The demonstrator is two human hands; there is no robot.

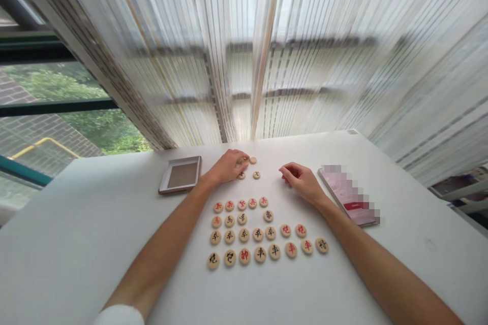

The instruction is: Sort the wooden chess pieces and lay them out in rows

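Note:
My left hand (230,166) is at the far middle of the table, its fingers curled over a round wooden xiangqi piece (245,160) that they partly hide. Close by lie a face-down piece (253,160), a piece with a black character (256,175) and another black one (241,175) just below my fingertips. My right hand (299,180) rests on the table to the right, loosely closed, with no piece showing in it. Nearer to me are rows of pieces, among them a red soldier (242,204), a black elephant (268,216) and a red general (244,256).
A shallow open box (180,175) lies left of my left hand. Beside my right forearm is a pink flat booklet or box (348,195), partly blurred out. The white table (87,244) ends at a striped curtain (244,76), with a window at the left.

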